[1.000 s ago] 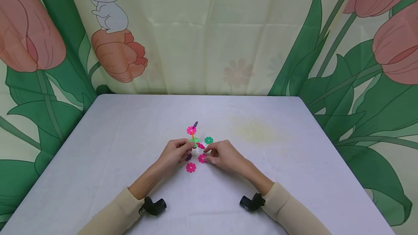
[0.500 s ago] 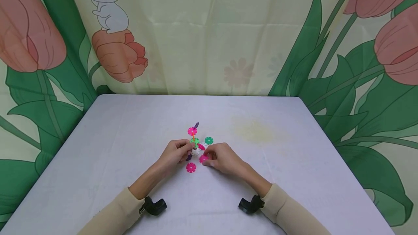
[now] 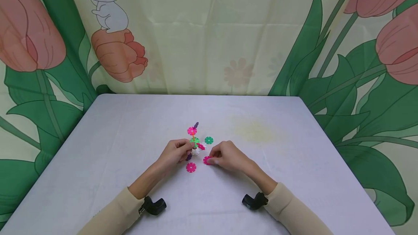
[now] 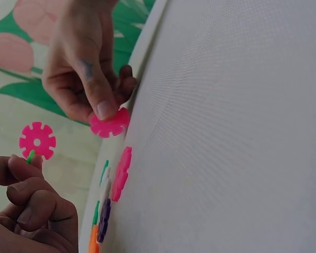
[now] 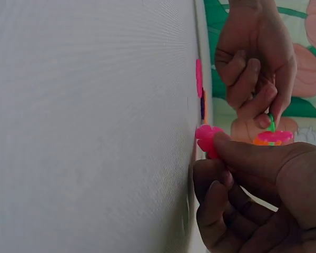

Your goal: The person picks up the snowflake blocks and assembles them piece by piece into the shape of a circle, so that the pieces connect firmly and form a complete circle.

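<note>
My left hand [image 3: 176, 151] pinches a bright green notched snowflake disc [image 3: 195, 141] between thumb and fingers. Joined to it are an orange disc seen edge-on, a pink disc [image 3: 192, 131] and a purple disc [image 3: 196, 125] at the far end. Another pink disc [image 3: 201, 146] juts out toward the right. My right hand [image 3: 226, 156] pinches a single pink snowflake disc [image 4: 109, 124] by its edge, thumb on its face. In the head view this disc is apart from the joined discs, nearer the front and to the right.
Loose discs lie on the white table around the hands: a pink one [image 3: 191, 167] in front, a dark purple one [image 3: 189, 157] beside the left fingers, white ones [image 3: 195, 152] between the hands, and a darker green one [image 3: 209, 140] behind. A flowered curtain [image 3: 209, 46] hangs behind the table.
My right fingers have closed on the pink disc and moved it slightly to the right, away from the other pieces. The left hand keeps its hold on the joined discs, nearly still.
</note>
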